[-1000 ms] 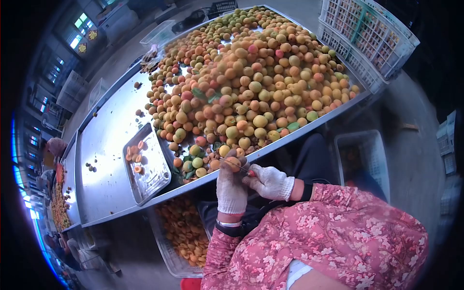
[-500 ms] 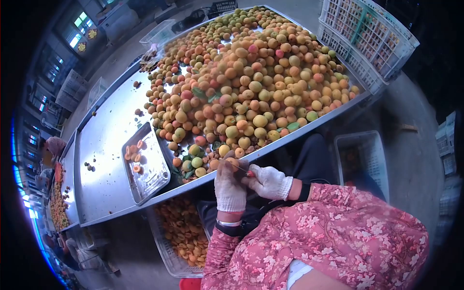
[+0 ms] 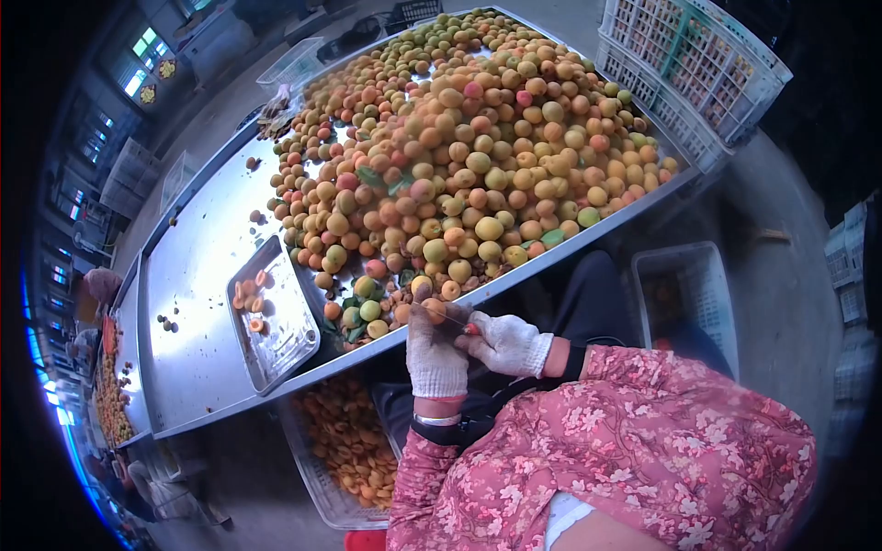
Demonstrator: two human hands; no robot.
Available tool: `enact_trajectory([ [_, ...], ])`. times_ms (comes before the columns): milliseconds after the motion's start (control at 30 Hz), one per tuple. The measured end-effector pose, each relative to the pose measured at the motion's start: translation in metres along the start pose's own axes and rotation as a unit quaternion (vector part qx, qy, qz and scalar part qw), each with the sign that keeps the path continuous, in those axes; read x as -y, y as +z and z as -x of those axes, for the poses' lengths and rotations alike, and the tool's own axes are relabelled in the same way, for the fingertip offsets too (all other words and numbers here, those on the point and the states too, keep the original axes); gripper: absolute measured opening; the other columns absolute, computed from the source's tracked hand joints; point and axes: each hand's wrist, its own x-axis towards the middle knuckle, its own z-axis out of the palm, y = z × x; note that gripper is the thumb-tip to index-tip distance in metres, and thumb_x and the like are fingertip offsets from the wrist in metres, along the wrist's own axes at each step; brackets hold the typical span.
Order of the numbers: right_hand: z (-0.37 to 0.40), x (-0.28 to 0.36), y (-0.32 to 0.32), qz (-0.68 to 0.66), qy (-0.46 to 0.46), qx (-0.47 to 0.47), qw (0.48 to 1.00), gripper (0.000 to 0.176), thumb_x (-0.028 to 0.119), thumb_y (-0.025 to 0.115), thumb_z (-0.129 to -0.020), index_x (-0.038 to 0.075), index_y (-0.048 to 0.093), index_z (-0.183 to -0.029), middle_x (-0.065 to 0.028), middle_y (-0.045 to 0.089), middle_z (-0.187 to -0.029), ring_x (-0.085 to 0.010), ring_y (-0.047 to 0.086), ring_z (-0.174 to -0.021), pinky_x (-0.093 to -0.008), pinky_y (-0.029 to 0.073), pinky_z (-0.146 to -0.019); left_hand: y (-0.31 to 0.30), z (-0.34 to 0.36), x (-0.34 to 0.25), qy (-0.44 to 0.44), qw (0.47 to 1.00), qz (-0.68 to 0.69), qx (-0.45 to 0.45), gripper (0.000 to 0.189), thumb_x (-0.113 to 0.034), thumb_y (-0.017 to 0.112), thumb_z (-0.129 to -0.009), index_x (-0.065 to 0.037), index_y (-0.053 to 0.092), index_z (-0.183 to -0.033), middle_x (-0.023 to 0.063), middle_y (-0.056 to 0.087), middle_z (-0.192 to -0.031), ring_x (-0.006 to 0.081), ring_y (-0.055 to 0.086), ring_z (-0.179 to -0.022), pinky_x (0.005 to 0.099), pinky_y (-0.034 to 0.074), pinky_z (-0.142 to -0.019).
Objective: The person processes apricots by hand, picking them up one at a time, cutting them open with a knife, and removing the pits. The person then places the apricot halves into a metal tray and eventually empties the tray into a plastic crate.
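Note:
My left hand (image 3: 435, 354), in a stained white glove, is closed around an apricot (image 3: 434, 310) at the front edge of the metal table (image 3: 197, 303). Just right of it, my right hand (image 3: 507, 344), also gloved, grips a small tool with a red handle (image 3: 471, 328). The tool's thin tip reaches toward the apricot. A large heap of apricots (image 3: 496, 174) lies on the table beyond my hands. Left of them, a metal tray (image 3: 292, 332) holds several apricot halves (image 3: 248, 292).
Under the table stands a crate of apricot halves (image 3: 354, 450). Another plastic crate (image 3: 684, 298) is on the floor at the right. Stacked crates (image 3: 694, 69) with fruit stand at the back right. A person (image 3: 103, 283) is at the far left.
The view has shifted slightly. Both hands stay together at the table edge, and the apricot in my left hand shows a little more.

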Motion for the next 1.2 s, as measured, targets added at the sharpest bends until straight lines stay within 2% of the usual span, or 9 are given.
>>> enact_trajectory([
  [200,0.003,-0.010,0.009,0.000,-0.006,-0.030,1.000,0.036,0.031,0.058,-0.093,0.002,0.051,-0.114,-0.0220,0.062,-0.074,-0.0398,0.064,-0.071,-0.0446,0.051,-0.061,-0.004,0.000,0.002,-0.074,0.993,0.089,0.035,0.055,-0.050,0.054,-0.094,-0.006,0.050,-0.126,0.0085,0.059,-0.109,0.0208,0.058,-0.095,0.0362,0.048,-0.087],
  [567,0.002,-0.003,0.002,0.054,0.029,0.009,0.998,0.030,0.032,0.059,-0.092,0.005,0.051,-0.100,-0.0210,0.063,-0.074,-0.0399,0.064,-0.071,-0.0452,0.050,-0.060,-0.001,-0.005,0.004,0.005,0.998,0.028,-0.054,0.049,-0.047,0.048,-0.098,-0.004,0.052,-0.121,0.0064,0.059,-0.102,0.0165,0.058,-0.088,0.0333,0.049,-0.086],
  [667,0.002,-0.010,0.009,0.002,0.036,-0.014,0.999,0.028,0.031,0.058,-0.093,0.005,0.053,-0.103,-0.0211,0.063,-0.077,-0.0397,0.065,-0.075,-0.0447,0.051,-0.062,0.004,0.000,0.004,-0.027,0.997,0.042,-0.061,0.052,-0.046,0.052,-0.097,-0.003,0.052,-0.124,0.0086,0.059,-0.112,0.0188,0.056,-0.104,0.0340,0.046,-0.092],
  [867,-0.001,-0.021,0.007,-0.146,-0.004,0.035,0.989,0.030,0.032,0.055,-0.096,0.003,0.056,-0.101,-0.0181,0.061,-0.072,-0.0330,0.061,-0.061,-0.0389,0.049,-0.058,-0.017,-0.004,0.005,-0.016,0.999,-0.029,-0.004,0.036,-0.033,0.053,-0.098,-0.003,0.055,-0.116,0.0103,0.062,-0.103,0.0220,0.061,-0.096,0.0346,0.048,-0.088],
  [933,0.000,-0.024,0.007,-0.344,0.162,0.125,0.916,0.031,0.033,0.054,-0.096,0.002,0.057,-0.097,-0.0159,0.060,-0.070,-0.0293,0.058,-0.062,-0.0360,0.048,-0.060,-0.022,-0.005,0.009,-0.019,1.000,-0.019,-0.016,0.034,-0.032,0.053,-0.098,-0.002,0.055,-0.115,0.0111,0.062,-0.102,0.0230,0.061,-0.094,0.0356,0.049,-0.087],
  [967,0.001,-0.028,0.008,-0.344,0.163,0.124,0.916,0.031,0.033,0.054,-0.096,0.002,0.057,-0.097,-0.0159,0.060,-0.070,-0.0293,0.058,-0.062,-0.0360,0.048,-0.060,-0.025,-0.006,0.011,-0.021,0.999,-0.009,-0.028,0.032,-0.030,0.054,-0.098,-0.002,0.056,-0.114,0.0118,0.063,-0.100,0.0239,0.062,-0.092,0.0366,0.049,-0.085],
  [1067,0.001,-0.031,0.008,-0.248,0.060,0.090,0.963,0.033,0.035,0.053,-0.096,0.002,0.055,-0.096,-0.0179,0.060,-0.070,-0.0337,0.060,-0.062,-0.0385,0.048,-0.057,-0.027,-0.005,0.012,-0.028,0.999,-0.002,0.016,0.034,-0.030,0.052,-0.099,-0.002,0.054,-0.117,0.0133,0.063,-0.102,0.0252,0.062,-0.094,0.0375,0.049,-0.086],
  [1133,0.002,-0.025,0.002,-0.024,-0.016,0.027,0.999,0.035,0.037,0.054,-0.096,0.003,0.054,-0.099,-0.0196,0.061,-0.070,-0.0372,0.062,-0.063,-0.0416,0.048,-0.055,-0.021,-0.001,0.010,-0.037,0.999,-0.001,0.013,0.039,-0.034,0.050,-0.099,-0.002,0.052,-0.120,0.0146,0.063,-0.104,0.0255,0.061,-0.095,0.0374,0.048,-0.087],
  [1200,0.003,-0.014,-0.006,0.007,-0.011,0.016,1.000,0.036,0.038,0.054,-0.095,0.003,0.053,-0.100,-0.0203,0.061,-0.070,-0.0389,0.062,-0.064,-0.0440,0.049,-0.056,-0.014,0.002,0.007,-0.046,0.999,0.000,0.012,0.044,-0.038,0.049,-0.099,-0.002,0.050,-0.123,0.0158,0.063,-0.105,0.0258,0.060,-0.097,0.0373,0.048,-0.088],
])
